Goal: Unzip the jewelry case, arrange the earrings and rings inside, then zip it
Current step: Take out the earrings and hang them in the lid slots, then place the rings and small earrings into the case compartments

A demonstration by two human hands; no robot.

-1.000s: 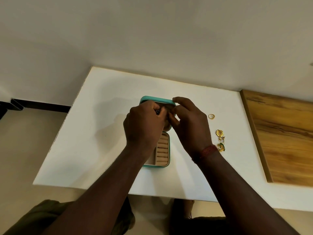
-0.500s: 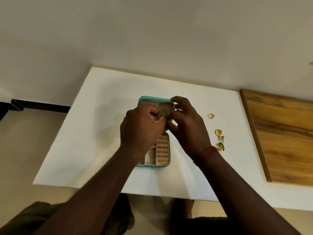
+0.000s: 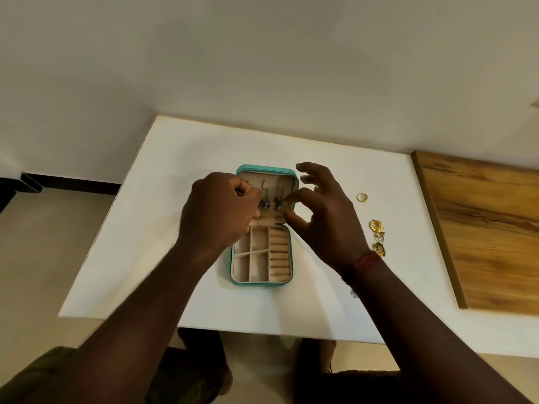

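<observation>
On the white table (image 3: pixel 163 217), the left hand (image 3: pixel 221 211) sat left of centre with its fingers curled in tight. Their tips met the nearer of two dark earrings (image 3: pixel 264 203), but the knuckles hid whether they pinched it or only steadied it. The teal jewelry case (image 3: pixel 261 282) lay unzipped in the middle of the frame, its lid (image 3: pixel 267 170) raised towards the top. Both dark earrings hung side by side on the lid's inner panel. Below them, the divided compartments and the ring rolls (image 3: pixel 279 253) looked bare. The right hand (image 3: pixel 318 217) was just right of the lid. Its forefinger and thumb were a narrow gap apart beside the second dark earring, and its other fingers were spread wide, holding nothing visible. The step in hand appeared to be seating that first pair on the lid. Further right, a gold ring (image 3: pixel 361 197) and a small cluster of gold earrings (image 3: pixel 378 236) lay loose on the table, well apart from the case. The next move would therefore likely call for the right hand to reach across for one of them, with a fine pinch, since the pieces were small and flat. A wooden board (image 3: pixel 481 228) filled the right edge. How the dark earrings were fastened was too small to read. A pale speck under the right wrist could not be identified, and the zip was not visible.
</observation>
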